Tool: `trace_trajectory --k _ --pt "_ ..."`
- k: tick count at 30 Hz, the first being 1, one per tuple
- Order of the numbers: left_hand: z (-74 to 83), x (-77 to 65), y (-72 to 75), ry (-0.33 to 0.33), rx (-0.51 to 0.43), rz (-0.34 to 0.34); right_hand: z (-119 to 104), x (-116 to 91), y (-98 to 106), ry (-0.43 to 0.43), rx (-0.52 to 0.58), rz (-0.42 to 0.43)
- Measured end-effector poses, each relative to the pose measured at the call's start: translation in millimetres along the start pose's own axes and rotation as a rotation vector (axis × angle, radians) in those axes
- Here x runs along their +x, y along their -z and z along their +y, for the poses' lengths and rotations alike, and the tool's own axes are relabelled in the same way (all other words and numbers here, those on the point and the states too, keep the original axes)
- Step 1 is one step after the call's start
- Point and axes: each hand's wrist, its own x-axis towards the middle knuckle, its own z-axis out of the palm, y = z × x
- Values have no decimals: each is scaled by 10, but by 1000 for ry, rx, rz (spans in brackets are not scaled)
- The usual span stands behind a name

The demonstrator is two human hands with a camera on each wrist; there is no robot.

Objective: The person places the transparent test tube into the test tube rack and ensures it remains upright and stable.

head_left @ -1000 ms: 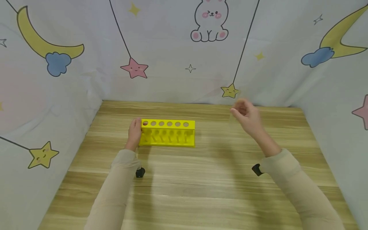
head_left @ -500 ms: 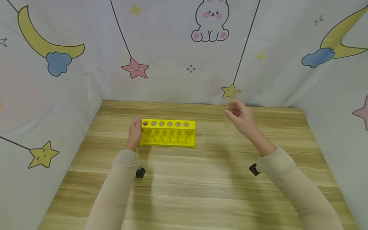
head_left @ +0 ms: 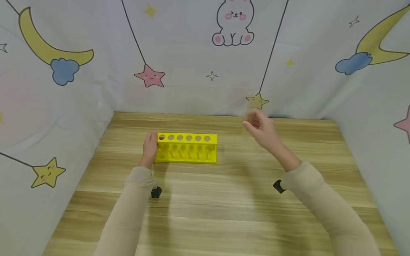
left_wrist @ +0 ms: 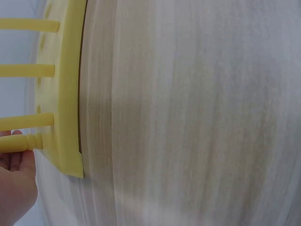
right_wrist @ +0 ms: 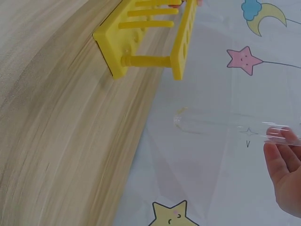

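Note:
A yellow test tube rack (head_left: 187, 158) stands on the table, with a row of round holes along its top and pegs below. My left hand (head_left: 150, 147) grips the rack's left end; in the left wrist view its fingers (left_wrist: 23, 162) lie round the end post. To the right of the rack and above the table, my right hand (head_left: 261, 129) pinches a clear test tube. The right wrist view shows this test tube (right_wrist: 211, 121) plainly, its rounded end pointing down toward the table and its upper part between the thumb and fingers. In the head view the tube is barely visible.
The wood-grain table (head_left: 205, 213) is bordered by white cloth walls (head_left: 185, 96) printed with stars, moons and a rabbit. A black wrist camera (head_left: 156, 192) sits at the left cuff, another black camera (head_left: 279, 186) at the right cuff.
My right hand has moved left toward the rack with the test tube in its fingers. The left hand and the rack have stayed in place.

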Motion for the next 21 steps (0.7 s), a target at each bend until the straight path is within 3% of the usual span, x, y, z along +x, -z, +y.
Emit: trace_trajectory --k 5,12,17,21 --pt "5 4 0 14 1 4 -54 24 -28 44 1 -15" --pt "2 4 -4 4 0 7 -426 -1 -1 32 -24 -26" --pt "-4 5 -3 -6 -6 5 -437 24 -8 36 -34 -28" --pt "-10 12 -1 -6 1 5 -314 79 -28 17 -21 -40"
